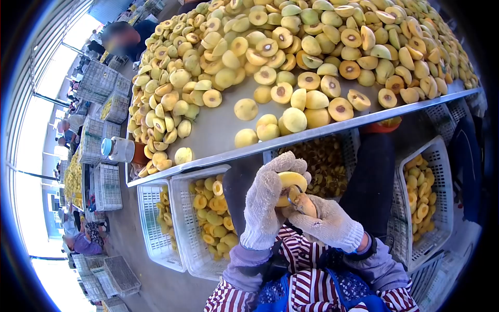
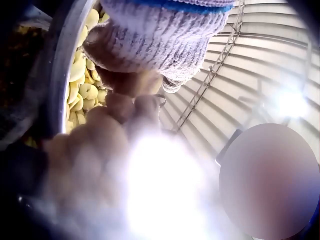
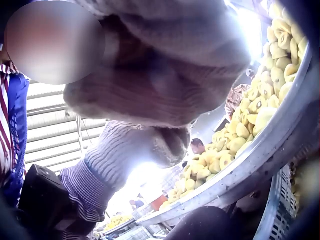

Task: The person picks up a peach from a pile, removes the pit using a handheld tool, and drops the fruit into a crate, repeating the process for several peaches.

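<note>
Both hands wear cream knitted gloves and meet over the lap in the head view. My left hand [image 1: 264, 200] grips a yellow peach half [image 1: 292, 181] between fingers and thumb. My right hand [image 1: 332, 222] holds a small pitting tool [image 1: 305, 205], with a tan handle and a curved metal end right at the cut side of the peach half. Glove fabric hides much of the tool's handle. In the wrist views the gloves are close and partly blurred or overexposed, and the peach half is mostly covered.
A metal-edged table [image 1: 218, 125] heaped with peach halves stands ahead. Below it are white crates of peach halves to the left [image 1: 179, 229] and right [image 1: 444, 192], and a crate of brown pits [image 1: 312, 161] between. A jar [image 1: 120, 150] stands at the table's left corner. People work farther left.
</note>
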Demonstrator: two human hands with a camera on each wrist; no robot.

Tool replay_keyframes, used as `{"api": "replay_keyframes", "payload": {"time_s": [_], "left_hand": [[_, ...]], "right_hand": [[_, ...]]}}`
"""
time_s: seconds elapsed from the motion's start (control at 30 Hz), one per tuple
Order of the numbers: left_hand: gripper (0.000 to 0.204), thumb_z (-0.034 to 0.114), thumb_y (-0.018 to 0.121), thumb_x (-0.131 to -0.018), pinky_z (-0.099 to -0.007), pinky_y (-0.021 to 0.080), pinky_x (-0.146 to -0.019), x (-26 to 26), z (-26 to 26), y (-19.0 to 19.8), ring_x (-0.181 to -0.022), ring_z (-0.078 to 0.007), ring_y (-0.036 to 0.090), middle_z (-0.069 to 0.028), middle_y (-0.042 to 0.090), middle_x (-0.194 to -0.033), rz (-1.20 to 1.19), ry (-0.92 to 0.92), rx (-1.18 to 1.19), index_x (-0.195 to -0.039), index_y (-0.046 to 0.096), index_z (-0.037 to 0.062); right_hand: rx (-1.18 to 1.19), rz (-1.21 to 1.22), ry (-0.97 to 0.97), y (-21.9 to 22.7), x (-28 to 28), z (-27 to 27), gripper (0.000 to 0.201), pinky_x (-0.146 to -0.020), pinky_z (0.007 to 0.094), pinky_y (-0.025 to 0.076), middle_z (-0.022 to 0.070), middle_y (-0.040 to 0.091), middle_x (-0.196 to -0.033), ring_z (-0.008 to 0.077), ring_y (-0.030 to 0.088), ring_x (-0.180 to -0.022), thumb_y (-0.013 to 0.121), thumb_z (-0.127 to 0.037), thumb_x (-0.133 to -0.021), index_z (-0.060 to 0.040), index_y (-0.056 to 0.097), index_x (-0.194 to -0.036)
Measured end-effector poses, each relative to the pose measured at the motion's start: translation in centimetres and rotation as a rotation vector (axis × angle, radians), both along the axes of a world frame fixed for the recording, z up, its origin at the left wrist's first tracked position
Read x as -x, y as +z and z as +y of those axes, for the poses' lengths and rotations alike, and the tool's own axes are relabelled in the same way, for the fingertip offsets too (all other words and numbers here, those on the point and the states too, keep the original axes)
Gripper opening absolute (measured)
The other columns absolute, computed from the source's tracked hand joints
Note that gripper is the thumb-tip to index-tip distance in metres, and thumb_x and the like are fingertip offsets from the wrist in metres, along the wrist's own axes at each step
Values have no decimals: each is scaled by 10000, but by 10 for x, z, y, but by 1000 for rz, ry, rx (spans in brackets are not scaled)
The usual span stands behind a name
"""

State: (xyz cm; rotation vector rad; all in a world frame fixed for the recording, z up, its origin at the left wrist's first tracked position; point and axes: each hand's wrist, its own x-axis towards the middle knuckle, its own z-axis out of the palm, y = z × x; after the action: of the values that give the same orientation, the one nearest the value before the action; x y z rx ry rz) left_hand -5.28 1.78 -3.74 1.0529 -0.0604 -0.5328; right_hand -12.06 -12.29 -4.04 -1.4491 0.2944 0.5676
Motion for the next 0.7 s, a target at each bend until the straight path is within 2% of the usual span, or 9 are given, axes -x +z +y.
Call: {"api": "replay_keyframes", "payload": {"time_s": [0.07,0.17,0.27,0.33,0.47,0.5,0.57,0.67,0.7], "left_hand": [[590,452,520,-1004,-392,514,-972,3,-2,-3,-1124,-281,619,-184,601,-1258,-31,47,-17,-1349,486,-25],[559,425,497,-1021,-392,512,-975,5,-5,-7,-1135,-276,615,-184,603,-1256,-132,95,-45,-1333,494,-38],[568,453,483,-1019,-384,533,-937,11,-15,5,-1083,-277,639,-182,622,-1215,-184,123,-132,-1296,521,-42],[636,545,474,-995,-388,552,-892,5,-10,12,-1002,-297,674,-183,643,-1166,-193,47,-271,-1261,549,-27],[581,507,506,-996,-371,552,-889,-1,-3,14,-941,-252,694,-172,662,-1131,-139,-71,-292,-1221,587,-22],[574,495,496,-1003,-361,565,-874,-4,4,4,-936,-246,695,-164,661,-1133,-282,-139,-291,-1244,573,-20],[583,504,499,-999,-358,568,-865,1,11,-16,-970,-240,684,-161,648,-1157,-472,-90,-318,-1270,552,-10],[599,533,543,-972,-366,566,-838,3,10,-18,-1033,-236,645,-172,614,-1159,-355,-161,-188,-1285,522,23],[598,539,552,-965,-365,568,-817,0,8,-12,-1014,-236,647,-174,613,-1140,-203,-234,-78,-1273,526,28]], "right_hand": [[92,5,20,-7,0,3,410,-799,361,521,160,703,-974,282,689,-908,683,-368,-906,-36,625,-1140],[125,-34,21,-15,1,6,397,-796,346,523,135,707,-969,260,685,-897,678,-358,-915,-24,624,-1122],[-143,-40,-85,-17,5,12,367,-711,295,522,91,700,-902,187,676,-794,664,-356,-930,-27,621,-1089],[-241,57,-19,1,1,7,339,-632,248,494,59,673,-822,123,642,-707,659,-351,-936,-41,624,-1069],[-450,281,150,7,-2,-8,288,-511,180,415,6,607,-696,30,556,-579,660,-337,-939,-67,628,-1033],[-533,267,182,5,-1,-9,285,-496,180,407,-1,595,-682,34,542,-563,661,-335,-938,-65,625,-1022],[-701,241,246,-4,2,-10,280,-465,182,389,-15,571,-653,41,516,-529,663,-329,-936,-60,620,-1001],[-812,307,227,-27,11,-10,286,-417,198,357,-33,549,-651,40,471,-492,659,-334,-938,-55,611,-977],[-808,243,270,-27,12,-8,285,-408,201,350,-34,543,-647,40,465,-485,655,-333,-941,-54,610,-973]]}}
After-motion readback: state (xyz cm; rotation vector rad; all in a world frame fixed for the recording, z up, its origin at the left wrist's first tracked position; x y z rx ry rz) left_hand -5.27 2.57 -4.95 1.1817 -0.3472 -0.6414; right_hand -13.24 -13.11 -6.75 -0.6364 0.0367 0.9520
